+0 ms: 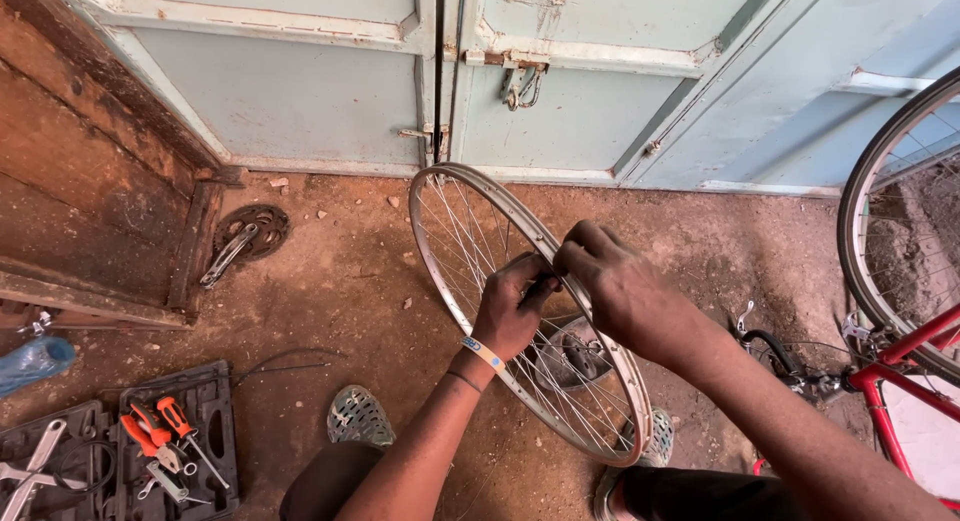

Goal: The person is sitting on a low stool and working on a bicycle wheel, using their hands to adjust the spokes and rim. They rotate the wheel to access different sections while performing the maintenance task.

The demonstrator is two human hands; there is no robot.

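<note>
Both hands on the bare silver spoked bicycle wheel (520,311), standing upright on the dirt floor (350,291) btwn my feet.

L hand (510,306) pinches the rim w/ a narrow grip, thumb and fingers closed on the metal; R hand (615,281) touches the rim just beside it, fingers curled over the edge, grip closed on it too. Hub sits below my hands. Open black tool case w/ orange-handled pliers (170,441) lies well apart at left; red bike frame (900,371) at right.
</note>
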